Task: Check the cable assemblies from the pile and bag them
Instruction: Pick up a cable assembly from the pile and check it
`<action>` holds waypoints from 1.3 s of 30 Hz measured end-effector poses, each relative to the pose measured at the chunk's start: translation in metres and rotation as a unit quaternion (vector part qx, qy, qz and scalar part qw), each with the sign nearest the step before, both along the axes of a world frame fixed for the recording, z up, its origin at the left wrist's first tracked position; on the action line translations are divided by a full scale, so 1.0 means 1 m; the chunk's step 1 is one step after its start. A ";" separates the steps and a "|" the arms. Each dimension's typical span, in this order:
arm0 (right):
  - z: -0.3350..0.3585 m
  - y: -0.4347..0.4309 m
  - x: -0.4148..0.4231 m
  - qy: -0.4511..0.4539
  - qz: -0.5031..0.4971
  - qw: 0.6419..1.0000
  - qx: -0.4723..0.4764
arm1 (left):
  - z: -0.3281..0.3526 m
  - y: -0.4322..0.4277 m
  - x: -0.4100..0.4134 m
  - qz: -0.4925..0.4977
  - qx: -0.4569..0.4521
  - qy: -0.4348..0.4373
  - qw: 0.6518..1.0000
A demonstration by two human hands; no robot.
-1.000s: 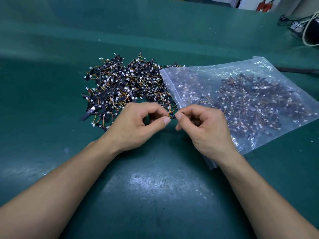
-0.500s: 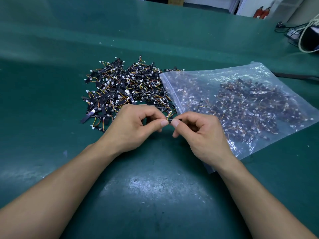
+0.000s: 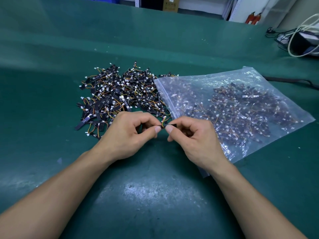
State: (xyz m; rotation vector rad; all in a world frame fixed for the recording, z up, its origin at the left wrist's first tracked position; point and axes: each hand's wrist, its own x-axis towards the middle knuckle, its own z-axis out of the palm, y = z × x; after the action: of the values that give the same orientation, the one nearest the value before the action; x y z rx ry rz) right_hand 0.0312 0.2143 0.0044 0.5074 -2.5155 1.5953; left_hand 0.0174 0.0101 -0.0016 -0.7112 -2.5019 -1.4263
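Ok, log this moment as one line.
step: checking | left hand: pinches cable assembly | right hand: pinches same assembly | pile: behind left hand | bag: holds assemblies, lies right of pile

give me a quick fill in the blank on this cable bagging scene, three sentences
1. The left hand and right hand together pinch ____ cable assembly.
2. The loose pile lies to the ____ of the plastic bag.
3. Everything rests on a ____ table mat.

Missing words: one; left; green
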 end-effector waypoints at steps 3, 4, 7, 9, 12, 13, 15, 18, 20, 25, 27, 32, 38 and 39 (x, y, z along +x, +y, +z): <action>0.001 0.000 0.000 0.003 0.004 1.000 0.005 | -0.001 0.000 0.000 -0.003 0.005 -0.012 1.000; 0.001 0.000 0.000 0.005 0.004 1.000 0.005 | -0.001 0.000 0.000 -0.003 0.007 -0.015 1.000; 0.001 0.000 -0.001 0.002 0.000 1.000 0.003 | -0.001 0.000 0.000 -0.001 0.013 -0.026 1.000; 0.001 0.000 0.000 -0.006 0.000 1.000 0.002 | -0.001 0.000 0.000 -0.003 0.013 -0.029 1.000; 0.002 0.001 0.001 -0.011 0.001 1.000 0.005 | -0.001 0.000 -0.001 -0.008 0.013 -0.021 1.000; 0.002 0.000 0.001 -0.011 -0.001 1.000 0.003 | -0.001 0.000 -0.001 -0.008 0.012 -0.017 1.000; 0.003 0.000 0.001 -0.011 -0.005 1.000 -0.002 | -0.002 0.000 -0.001 -0.006 0.006 -0.011 1.000; 0.003 0.001 0.000 -0.004 -0.001 1.000 0.004 | -0.003 0.001 -0.001 -0.009 0.005 -0.013 1.000; 0.003 0.002 0.000 0.000 0.002 1.000 0.008 | -0.003 0.001 -0.001 -0.014 0.009 -0.017 1.000; 0.003 0.004 -0.001 0.003 0.014 0.999 0.029 | -0.004 0.001 -0.001 -0.016 0.014 -0.025 0.999; 0.003 0.004 -0.001 0.000 0.020 0.999 0.038 | -0.004 0.002 -0.002 -0.018 0.010 -0.026 0.999; 0.003 0.002 0.001 -0.015 0.018 0.999 0.032 | -0.004 0.001 -0.002 -0.019 0.011 -0.023 0.999; 0.003 0.002 0.002 -0.008 0.020 0.999 0.044 | -0.003 0.002 -0.001 -0.013 0.002 -0.025 1.000; 0.002 0.002 0.002 -0.003 0.020 0.999 0.047 | -0.003 0.002 -0.001 -0.013 -0.001 -0.025 1.000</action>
State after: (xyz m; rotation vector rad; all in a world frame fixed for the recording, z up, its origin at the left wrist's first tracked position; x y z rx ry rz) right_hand 0.0333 0.2160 0.0068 0.5680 -2.6107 1.4973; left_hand 0.0166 0.0120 -0.0046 -0.7187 -2.5411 -1.4683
